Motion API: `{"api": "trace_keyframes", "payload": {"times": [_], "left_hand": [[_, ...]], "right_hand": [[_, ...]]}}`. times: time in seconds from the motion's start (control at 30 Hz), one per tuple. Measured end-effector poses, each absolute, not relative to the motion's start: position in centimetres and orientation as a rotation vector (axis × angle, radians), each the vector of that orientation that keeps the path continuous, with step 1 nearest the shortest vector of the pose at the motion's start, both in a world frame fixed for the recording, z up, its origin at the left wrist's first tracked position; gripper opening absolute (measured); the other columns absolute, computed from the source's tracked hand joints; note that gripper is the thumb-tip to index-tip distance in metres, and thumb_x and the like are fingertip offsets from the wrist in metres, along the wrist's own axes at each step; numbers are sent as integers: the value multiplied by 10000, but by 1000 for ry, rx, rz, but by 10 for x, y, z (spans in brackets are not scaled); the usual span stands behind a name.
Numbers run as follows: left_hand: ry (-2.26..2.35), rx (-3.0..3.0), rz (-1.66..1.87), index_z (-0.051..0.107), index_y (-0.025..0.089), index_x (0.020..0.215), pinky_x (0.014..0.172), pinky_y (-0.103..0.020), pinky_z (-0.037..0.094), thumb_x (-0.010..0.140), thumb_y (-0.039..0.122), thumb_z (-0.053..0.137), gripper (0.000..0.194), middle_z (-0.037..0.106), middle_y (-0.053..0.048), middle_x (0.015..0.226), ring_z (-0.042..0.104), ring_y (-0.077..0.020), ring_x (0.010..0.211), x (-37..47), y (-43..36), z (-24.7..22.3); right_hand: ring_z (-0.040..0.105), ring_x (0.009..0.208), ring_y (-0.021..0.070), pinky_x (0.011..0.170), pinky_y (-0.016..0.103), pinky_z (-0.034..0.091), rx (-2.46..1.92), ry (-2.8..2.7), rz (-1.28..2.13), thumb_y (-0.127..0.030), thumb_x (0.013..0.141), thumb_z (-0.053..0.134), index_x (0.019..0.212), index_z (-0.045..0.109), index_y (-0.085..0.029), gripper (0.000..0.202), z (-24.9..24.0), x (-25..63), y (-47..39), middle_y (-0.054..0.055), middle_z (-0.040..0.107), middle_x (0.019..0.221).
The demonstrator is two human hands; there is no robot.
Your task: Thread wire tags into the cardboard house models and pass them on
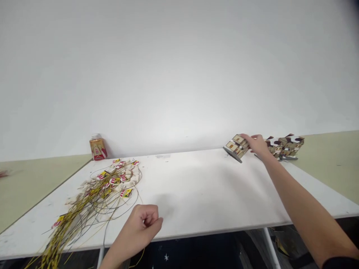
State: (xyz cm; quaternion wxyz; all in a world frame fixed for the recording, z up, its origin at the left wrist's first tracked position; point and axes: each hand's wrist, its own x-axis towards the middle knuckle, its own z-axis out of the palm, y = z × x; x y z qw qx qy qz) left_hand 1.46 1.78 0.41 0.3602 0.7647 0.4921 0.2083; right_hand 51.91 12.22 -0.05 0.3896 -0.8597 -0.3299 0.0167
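Observation:
My right hand reaches to the far right of the white table. Its fingers grip a small model house with cream walls and a grey base. The house is tilted, and its base is near the table's back edge. More model houses stand behind and right of my right hand, partly hidden by it. Near the front edge my left hand is curled into a loose fist, with nothing visible in it. A bundle of yellow-brown cords with small red, white and yellow tags lies left of it.
At the back left corner a gold and red container stands close to the white wall. The white tabletop has pale green surfaces on both sides. Some cords hang over its front edge, and metal legs show below.

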Motion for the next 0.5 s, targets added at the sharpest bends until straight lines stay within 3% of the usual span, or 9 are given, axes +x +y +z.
{"api": "trace_keyframes", "payload": {"times": [0.17,0.33,0.5], "left_hand": [[1227,2074,520,413,184,567,551,-240,242,803,417,562,363,298,51,526,284,-93,540,43,32,13],[1230,2205,533,583,194,771,553,-239,257,842,446,544,264,312,79,504,318,-100,508,64,40,19],[1277,2243,574,569,207,998,578,-245,295,823,412,570,270,396,95,505,408,-124,511,67,47,16]], "right_hand": [[652,989,300,833,369,487,-1995,-1226,61,-745,654,694,1333,420,-194,916,14,414,111,133,694,1055],[634,1017,300,805,354,483,-1912,-1480,-12,-664,706,697,1330,407,-195,833,10,323,100,118,677,1066],[609,989,313,792,371,477,-1924,-1552,-44,-603,732,696,1279,414,-170,753,0,263,91,128,649,1028]]}}
